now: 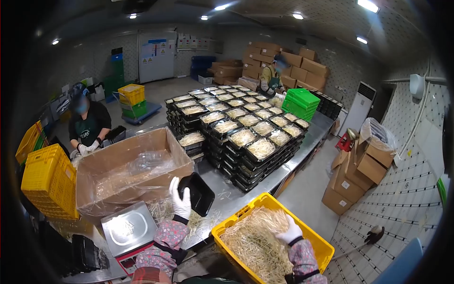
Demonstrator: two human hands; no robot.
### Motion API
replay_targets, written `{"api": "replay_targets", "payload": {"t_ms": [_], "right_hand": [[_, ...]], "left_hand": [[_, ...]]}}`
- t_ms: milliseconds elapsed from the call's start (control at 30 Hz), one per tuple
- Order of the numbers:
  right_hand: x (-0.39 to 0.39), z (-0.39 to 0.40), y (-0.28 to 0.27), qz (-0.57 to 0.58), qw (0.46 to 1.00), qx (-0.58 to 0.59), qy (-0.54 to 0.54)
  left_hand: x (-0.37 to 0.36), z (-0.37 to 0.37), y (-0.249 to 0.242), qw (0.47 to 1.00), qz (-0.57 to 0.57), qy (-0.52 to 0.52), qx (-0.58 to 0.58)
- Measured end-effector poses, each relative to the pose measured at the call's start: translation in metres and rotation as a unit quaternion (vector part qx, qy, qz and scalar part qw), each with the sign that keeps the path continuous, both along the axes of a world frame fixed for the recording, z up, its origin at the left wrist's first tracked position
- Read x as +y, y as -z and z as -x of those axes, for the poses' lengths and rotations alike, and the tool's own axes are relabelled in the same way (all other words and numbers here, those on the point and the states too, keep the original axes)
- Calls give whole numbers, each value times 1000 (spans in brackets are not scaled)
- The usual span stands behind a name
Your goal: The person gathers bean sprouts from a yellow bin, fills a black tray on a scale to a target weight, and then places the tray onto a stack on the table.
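Note:
My left hand point(181, 202), in a white glove, holds a black plastic tray point(202, 197) by its near-left edge, tilted above the metal table. Inside the tray I see no food. My right hand point(289, 231), also gloved, is in the yellow crate point(325, 251) at the lower right, closed on bean sprouts point(257, 236). Its fingertips are partly hidden among the pale strands. Left of my left forearm stands a weighing scale point(128, 229) with a steel top. Loose sprouts lie on the table between scale and crate.
Stacked black trays of sprouts point(243, 137) cover the table ahead. A lined cardboard box point(135, 182) stands at the left, beside yellow crates point(49, 180). One co-worker point(87, 125) is at the left, another point(272, 78) behind the stacks near a green crate point(301, 102).

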State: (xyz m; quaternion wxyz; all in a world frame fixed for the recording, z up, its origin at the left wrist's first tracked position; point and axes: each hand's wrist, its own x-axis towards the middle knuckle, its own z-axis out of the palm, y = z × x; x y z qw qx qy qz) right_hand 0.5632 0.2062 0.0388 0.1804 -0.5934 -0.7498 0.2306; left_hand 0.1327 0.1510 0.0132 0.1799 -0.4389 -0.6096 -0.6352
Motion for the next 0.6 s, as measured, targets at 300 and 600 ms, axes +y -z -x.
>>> {"api": "replay_targets", "payload": {"t_ms": [300, 600], "right_hand": [[-50, 339, -55, -135, 918, -145, -345], [-162, 539, -12, -159, 797, -94, -575]], "left_hand": [[-105, 29, -58, 961, 187, 11, 203], [-247, 148, 66, 953, 42, 93, -286]]}}
